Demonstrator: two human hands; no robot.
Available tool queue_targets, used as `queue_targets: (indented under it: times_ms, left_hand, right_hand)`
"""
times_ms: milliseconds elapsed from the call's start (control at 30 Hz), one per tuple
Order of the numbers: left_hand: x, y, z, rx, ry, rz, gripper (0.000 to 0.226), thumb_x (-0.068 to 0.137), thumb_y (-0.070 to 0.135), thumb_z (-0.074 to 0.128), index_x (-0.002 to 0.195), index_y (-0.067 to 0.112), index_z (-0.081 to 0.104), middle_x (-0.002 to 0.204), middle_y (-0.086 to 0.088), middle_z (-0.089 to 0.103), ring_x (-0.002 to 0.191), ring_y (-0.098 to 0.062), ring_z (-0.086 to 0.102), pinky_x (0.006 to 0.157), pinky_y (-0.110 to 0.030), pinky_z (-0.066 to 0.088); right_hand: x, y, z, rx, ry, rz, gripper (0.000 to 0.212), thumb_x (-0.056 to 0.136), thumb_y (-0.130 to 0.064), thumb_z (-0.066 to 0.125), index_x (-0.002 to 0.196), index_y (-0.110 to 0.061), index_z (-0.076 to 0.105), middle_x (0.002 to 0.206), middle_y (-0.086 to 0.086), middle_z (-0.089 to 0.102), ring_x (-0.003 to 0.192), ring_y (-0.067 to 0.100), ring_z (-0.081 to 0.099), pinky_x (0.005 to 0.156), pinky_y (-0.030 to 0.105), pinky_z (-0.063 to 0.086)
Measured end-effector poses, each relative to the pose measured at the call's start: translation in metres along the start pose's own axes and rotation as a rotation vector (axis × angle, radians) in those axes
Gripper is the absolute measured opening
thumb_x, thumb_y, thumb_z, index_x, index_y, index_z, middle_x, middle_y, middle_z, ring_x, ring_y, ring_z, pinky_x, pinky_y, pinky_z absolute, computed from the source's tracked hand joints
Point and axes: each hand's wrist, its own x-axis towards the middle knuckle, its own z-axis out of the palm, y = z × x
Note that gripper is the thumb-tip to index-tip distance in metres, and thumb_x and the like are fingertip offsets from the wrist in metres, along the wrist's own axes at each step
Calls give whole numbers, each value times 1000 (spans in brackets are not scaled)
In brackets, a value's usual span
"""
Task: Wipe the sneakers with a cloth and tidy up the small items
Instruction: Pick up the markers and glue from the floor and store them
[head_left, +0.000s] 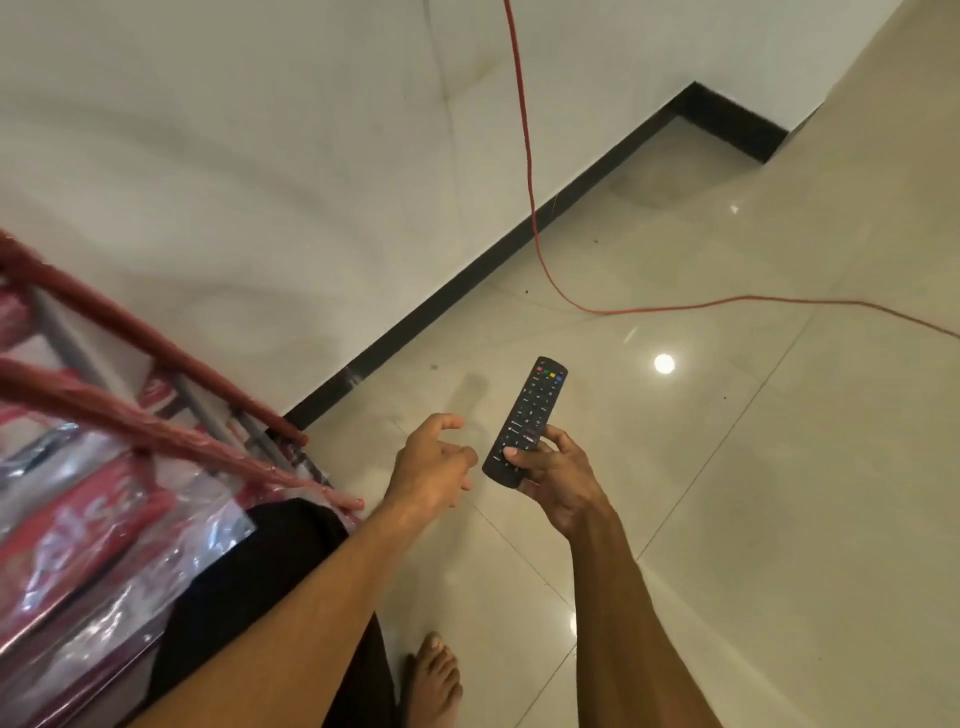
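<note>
My right hand (553, 475) grips the lower end of a black remote control (527, 415), thumb on its buttons. The remote points up and away over the tiled floor, with coloured buttons at its far end. My left hand (434, 460) hovers just left of the remote with its fingers loosely spread and holds nothing. No sneakers and no cloth are in view.
A red rack wrapped in clear plastic (88, 452) stands at the left against the white wall. A red cable (535, 228) hangs down the wall and runs right across the glossy floor tiles (753, 467). A black skirting (467, 291) lines the wall. My bare foot (434, 680) is below.
</note>
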Motion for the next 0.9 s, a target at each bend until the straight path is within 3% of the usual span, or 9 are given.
queue_targets:
  times_ms: [233, 367, 533, 700, 900]
  left_hand:
    - [-71, 23, -30, -9, 54, 162, 41, 93, 11, 56, 130, 26, 49, 101, -4, 63, 87, -19, 68, 72, -34, 59]
    - [-114, 32, -49, 25, 23, 248, 44, 94, 12, 56, 133, 27, 46, 103, -4, 62, 89, -17, 67, 71, -31, 58]
    - [-155, 40, -76, 61, 29, 323, 47, 93, 9, 56, 135, 24, 43, 104, -7, 62, 92, -21, 65, 66, -30, 54]
    - [-194, 36, -108, 67, 64, 381, 49, 89, 9, 58, 134, 24, 45, 114, -8, 62, 86, -18, 61, 58, -25, 48]
    - [-242, 33, -159, 2, 190, 477, 53, 88, 6, 63, 136, 18, 44, 102, -15, 67, 78, -18, 61, 58, -26, 48]
  right_hand:
    - [-74, -44, 35, -183, -92, -126, 70, 69, 15, 74, 129, -12, 49, 105, 13, 72, 98, 31, 69, 76, 42, 58]
    - [-122, -61, 55, -248, -76, -200, 62, 73, 5, 78, 125, -10, 47, 104, 15, 71, 90, 30, 71, 62, 35, 57]
    - [-163, -66, 83, -339, -75, -259, 56, 77, -14, 81, 123, -13, 50, 112, 15, 68, 92, 31, 71, 72, 40, 59]
    - [-203, -72, 123, -424, -157, -338, 48, 82, -19, 77, 123, -12, 52, 109, 14, 69, 90, 29, 72, 68, 39, 59]
    - [-248, -84, 193, -535, -322, -457, 37, 88, -28, 70, 119, -11, 57, 104, 12, 72, 85, 28, 73, 65, 40, 59]
